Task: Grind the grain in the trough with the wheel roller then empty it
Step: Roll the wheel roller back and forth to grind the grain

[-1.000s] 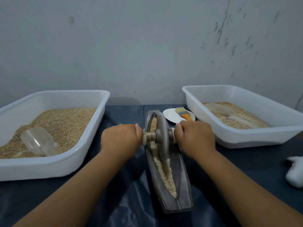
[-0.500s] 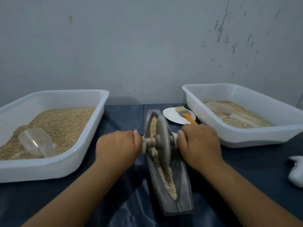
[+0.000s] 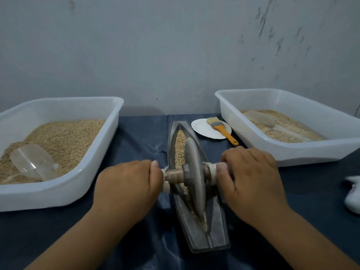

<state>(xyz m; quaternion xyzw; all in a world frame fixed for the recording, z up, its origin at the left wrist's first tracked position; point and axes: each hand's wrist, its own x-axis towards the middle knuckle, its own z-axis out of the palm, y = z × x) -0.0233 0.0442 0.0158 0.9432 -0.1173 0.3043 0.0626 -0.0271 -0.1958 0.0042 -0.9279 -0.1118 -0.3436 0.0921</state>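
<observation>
A dark boat-shaped trough (image 3: 218, 236) lies lengthwise on the blue table cover, with grain (image 3: 180, 145) along its groove. The grey wheel roller (image 3: 194, 178) stands upright in the groove, near the middle of the trough. My left hand (image 3: 126, 188) grips the left end of its wooden axle. My right hand (image 3: 251, 182) grips the right end. Grain under the wheel and my palms is hidden.
A white tub (image 3: 93, 176) of grain with a clear scoop (image 3: 33, 162) stands at the left. Another white tub (image 3: 292, 154) with ground grain and a scoop (image 3: 261, 118) stands at the right. A white plate (image 3: 202, 131) bears an orange-handled brush (image 3: 224, 131). A white cloth (image 3: 353, 195) lies far right.
Both hands have drawn the wheel roller along the trough toward me, from the far part to about the middle.
</observation>
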